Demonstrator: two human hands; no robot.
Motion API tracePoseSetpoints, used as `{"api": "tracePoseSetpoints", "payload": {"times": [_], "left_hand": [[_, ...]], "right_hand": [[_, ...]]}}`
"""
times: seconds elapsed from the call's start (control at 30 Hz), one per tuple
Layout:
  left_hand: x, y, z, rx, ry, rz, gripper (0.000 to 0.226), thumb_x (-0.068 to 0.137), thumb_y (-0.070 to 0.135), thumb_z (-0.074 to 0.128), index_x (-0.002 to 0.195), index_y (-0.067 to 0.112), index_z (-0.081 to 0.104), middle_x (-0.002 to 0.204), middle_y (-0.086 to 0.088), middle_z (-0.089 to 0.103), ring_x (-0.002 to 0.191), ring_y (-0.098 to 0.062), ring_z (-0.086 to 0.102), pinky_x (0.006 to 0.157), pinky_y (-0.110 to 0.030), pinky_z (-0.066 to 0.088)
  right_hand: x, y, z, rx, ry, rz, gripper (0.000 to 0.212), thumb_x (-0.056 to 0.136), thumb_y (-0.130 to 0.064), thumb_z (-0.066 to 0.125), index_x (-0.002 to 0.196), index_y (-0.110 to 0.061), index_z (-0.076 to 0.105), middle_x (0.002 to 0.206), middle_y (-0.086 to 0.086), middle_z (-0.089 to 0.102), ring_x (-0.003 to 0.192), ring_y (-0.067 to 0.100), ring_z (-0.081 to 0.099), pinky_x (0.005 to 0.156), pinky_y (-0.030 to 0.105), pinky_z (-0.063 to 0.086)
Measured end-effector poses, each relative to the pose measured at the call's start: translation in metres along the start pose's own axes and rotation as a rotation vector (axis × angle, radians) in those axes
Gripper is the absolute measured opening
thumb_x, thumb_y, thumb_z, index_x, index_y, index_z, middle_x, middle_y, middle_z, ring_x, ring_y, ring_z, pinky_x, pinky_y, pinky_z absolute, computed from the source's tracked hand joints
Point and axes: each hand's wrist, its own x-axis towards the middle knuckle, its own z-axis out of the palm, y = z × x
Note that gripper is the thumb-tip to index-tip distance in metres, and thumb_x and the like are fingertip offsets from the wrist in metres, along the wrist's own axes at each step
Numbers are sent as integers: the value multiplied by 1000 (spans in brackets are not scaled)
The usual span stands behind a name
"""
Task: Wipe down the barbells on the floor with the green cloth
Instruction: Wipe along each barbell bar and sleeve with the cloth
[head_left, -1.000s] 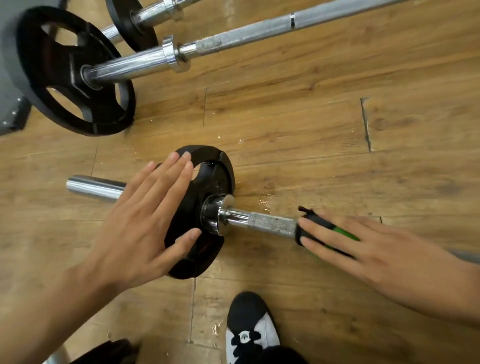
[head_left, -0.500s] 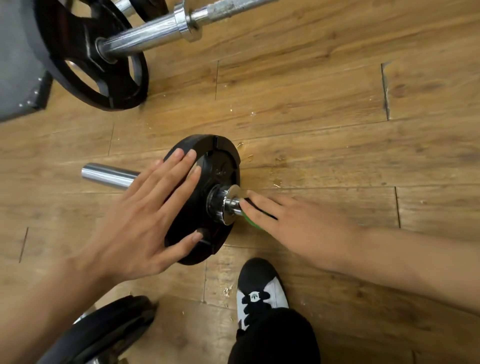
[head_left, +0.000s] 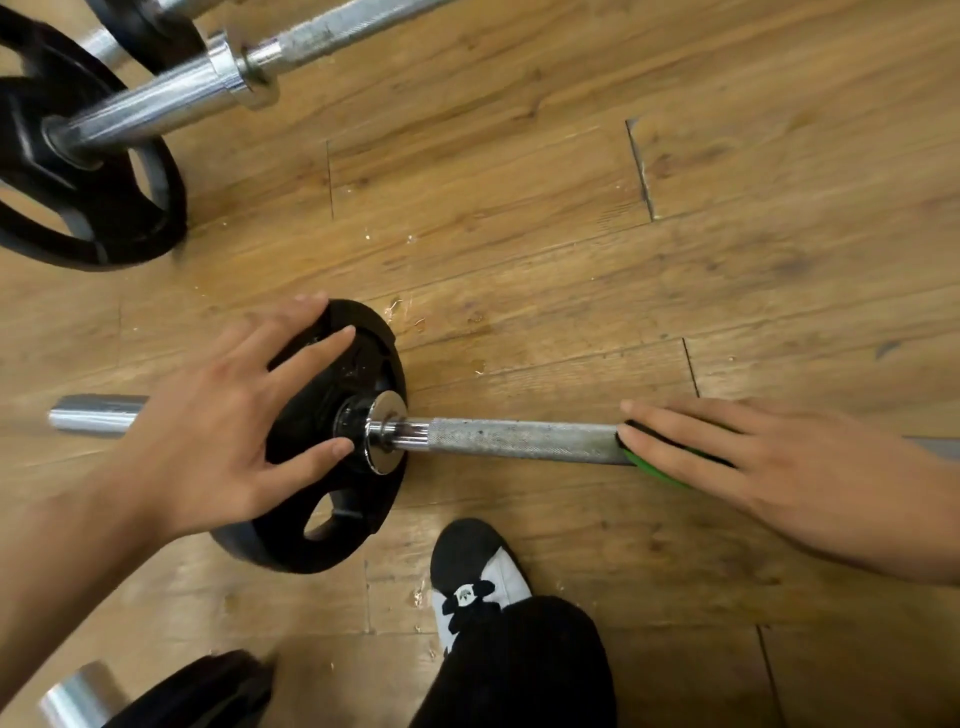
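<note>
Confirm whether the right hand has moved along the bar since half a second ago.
Yes. The right hand, pressing the green cloth, slid rightward along the knurled shaft, away from the chrome collar.

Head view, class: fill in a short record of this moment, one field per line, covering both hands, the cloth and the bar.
Bar: knurled grey steel barbell shaft lying on wooden plank floor
Left hand: spread flat on round black weight plate
Right hand: straight fingers press green cloth onto shaft
Cloth position: right of plate, apart from it

Bright, even light — soft-edged, wide-angle warp
</note>
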Motion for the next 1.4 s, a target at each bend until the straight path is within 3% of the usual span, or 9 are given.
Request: {"api": "tracePoseSetpoints", "payload": {"times": [0.1,0.23,0.57,0.7,0.83,1.0,1.13,1.3,1.4], "left_hand": [[-8,7,3,6,50,-13,88,94,75,38,152,10,53,166,-18,34,151,-39,35,115,-58,39],[-24,21,10,0,123,-36,82,92,66,49,148,6,57,166,-20,33,154,-37,32,120,-54,32],[-89,62,50,31,298,-107,68,93,50,59,145,6,58,163,-27,35,155,-42,28,121,-61,30],[-100,65,56,56,328,-71,57,95,40,62,140,7,56,159,-26,41,153,-43,32,118,-65,33],[-95,63,54,20,367,-37,55,91,37,61,131,0,65,154,-30,46,150,-46,36,117,-67,33],[-87,60,50,3,378,-23,57,93,42,57,134,3,61,153,-29,47,150,-44,37,118,-65,33],[-80,54,43,22,329,-25,60,92,44,58,130,-1,69,155,-25,46,151,-42,37,120,-62,32],[-62,45,31,11,247,-18,67,89,49,58,139,5,65,156,-16,49,154,-38,33,123,-57,29],[-40,29,21,0,183,40,71,89,52,55,144,7,61,158,-15,48,154,-37,34,120,-59,34]], "right_hand": [[33,-19,-8,-86,-66,-48,90,87,2,39,166,-17,0,167,13,27,140,31,44,83,47,62],[90,-56,-34,-69,-255,-212,106,93,5,43,148,-17,-45,168,16,-27,153,35,17,97,38,47],[101,-83,-32,89,-364,-227,118,92,7,54,150,-33,-41,167,-5,-30,148,25,24,97,33,47],[25,-52,-21,28,-151,-114,120,68,9,64,167,-20,2,164,8,32,112,28,64,73,34,60],[4,-49,-1,-87,-113,-69,104,71,9,64,164,-9,22,159,17,42,117,37,59,73,45,62],[81,-93,-16,-16,-178,-138,112,89,0,60,157,-10,-28,167,13,8,134,31,43,79,35,51],[137,-111,-11,20,-143,-177,98,97,-8,59,161,-10,-15,157,14,27,125,31,50,69,36,48],[89,-75,-23,84,-268,-148,106,98,2,48,155,-29,-35,167,-5,-6,146,25,27,95,36,55],[40,-40,-32,50,-177,-70,103,92,3,44,160,-28,-27,166,-2,9,131,28,45,84,42,61]]}}
